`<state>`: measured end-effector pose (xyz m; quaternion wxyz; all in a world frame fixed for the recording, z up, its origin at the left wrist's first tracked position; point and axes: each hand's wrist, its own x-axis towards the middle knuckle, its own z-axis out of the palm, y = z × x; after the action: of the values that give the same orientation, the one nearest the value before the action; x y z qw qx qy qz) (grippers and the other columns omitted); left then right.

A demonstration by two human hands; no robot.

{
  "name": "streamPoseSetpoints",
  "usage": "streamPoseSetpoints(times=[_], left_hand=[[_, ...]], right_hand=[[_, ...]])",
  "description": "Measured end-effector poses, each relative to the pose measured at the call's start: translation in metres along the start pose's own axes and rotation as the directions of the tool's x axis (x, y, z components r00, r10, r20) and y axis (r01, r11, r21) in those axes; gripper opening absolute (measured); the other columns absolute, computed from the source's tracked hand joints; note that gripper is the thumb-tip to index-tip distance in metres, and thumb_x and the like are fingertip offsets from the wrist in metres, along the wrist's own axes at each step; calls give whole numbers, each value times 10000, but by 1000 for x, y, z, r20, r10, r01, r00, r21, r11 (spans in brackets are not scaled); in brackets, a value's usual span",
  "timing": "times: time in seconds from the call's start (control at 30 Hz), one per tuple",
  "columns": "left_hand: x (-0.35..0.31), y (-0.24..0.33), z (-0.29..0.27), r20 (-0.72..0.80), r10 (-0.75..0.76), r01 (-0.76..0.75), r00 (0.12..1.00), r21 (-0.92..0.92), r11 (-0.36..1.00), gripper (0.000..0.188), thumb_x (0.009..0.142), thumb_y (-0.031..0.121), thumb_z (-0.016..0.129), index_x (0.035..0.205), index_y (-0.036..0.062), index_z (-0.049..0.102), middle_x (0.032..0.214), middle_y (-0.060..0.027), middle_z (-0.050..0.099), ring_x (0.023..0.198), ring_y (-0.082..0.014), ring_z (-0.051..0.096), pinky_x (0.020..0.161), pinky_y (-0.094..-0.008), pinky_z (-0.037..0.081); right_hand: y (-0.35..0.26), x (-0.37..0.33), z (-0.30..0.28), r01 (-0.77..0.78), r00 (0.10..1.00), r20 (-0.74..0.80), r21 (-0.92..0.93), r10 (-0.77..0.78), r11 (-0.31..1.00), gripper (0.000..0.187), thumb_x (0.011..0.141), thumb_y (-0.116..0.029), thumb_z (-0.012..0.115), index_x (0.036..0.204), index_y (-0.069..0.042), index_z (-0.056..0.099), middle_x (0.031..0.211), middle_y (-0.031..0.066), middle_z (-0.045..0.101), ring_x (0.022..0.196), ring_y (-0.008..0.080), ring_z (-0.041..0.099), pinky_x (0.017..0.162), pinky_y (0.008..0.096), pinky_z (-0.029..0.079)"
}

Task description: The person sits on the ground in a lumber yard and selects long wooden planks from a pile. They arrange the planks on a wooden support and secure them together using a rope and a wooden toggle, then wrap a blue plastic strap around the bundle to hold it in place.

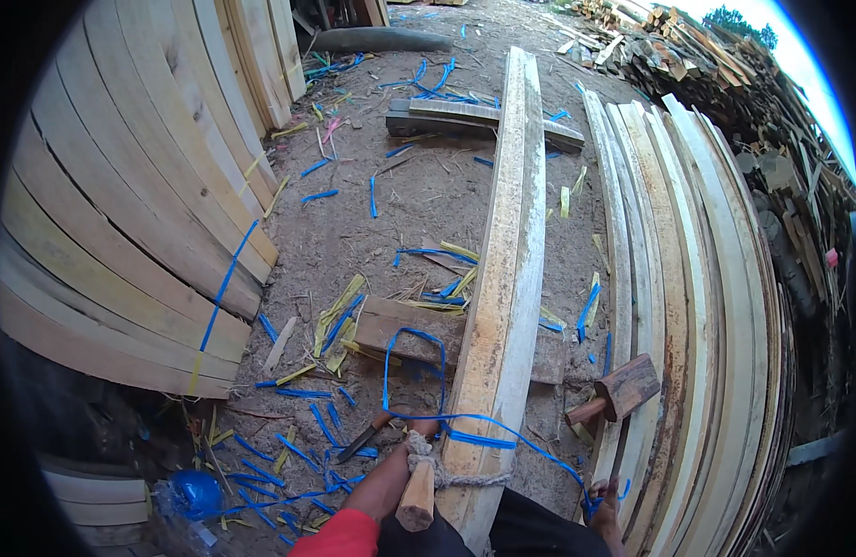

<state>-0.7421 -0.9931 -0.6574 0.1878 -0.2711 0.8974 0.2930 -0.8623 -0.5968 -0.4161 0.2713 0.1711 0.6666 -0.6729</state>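
A long bundle of planks runs away from me, with a flat blue strap across its near end. My left hand is against the bundle's left side, below a red sleeve; its fingers are hidden. A knife with a wooden handle points down-left beside that hand; whether the hand holds it cannot be told. A grey rope wraps the bundle, with a wooden stick caught in it next to my left wrist. My right hand, to the right, is closed on the strap's loose end.
Stacked boards stand left, and more planks lie right, with a wooden mallet on their near edge. Wooden blocks support the bundle. Blue and yellow strap scraps litter the ground around a blue strap roll.
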Motion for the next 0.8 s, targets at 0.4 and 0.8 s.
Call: streamPoseSetpoints(times=[0.4, 0.8], left_hand=[[-45, 11, -51, 60, -149, 126, 987, -865, 486, 373, 906, 360, 503, 1143, 75, 541, 1007, -49, 580, 923, -163, 566, 800, -295, 441], [-123, 48, -71, -71, -374, -9, 925, -986, 166, 300, 853, 352, 511, 998, 122, 637, 963, -46, 650, 886, -177, 633, 705, -322, 490]], right_hand=[[70, -251, -137, -405, 773, -391, 302, 500, 863, 425, 789, -467, 593, 853, -47, 566, 751, 91, 571, 650, 185, 538, 597, 289, 449], [-127, -123, -205, -145, 18, -973, 226, 231, 963, 337, 767, -289, 640, 931, -2, 577, 853, 133, 592, 789, 203, 583, 702, 279, 474]])
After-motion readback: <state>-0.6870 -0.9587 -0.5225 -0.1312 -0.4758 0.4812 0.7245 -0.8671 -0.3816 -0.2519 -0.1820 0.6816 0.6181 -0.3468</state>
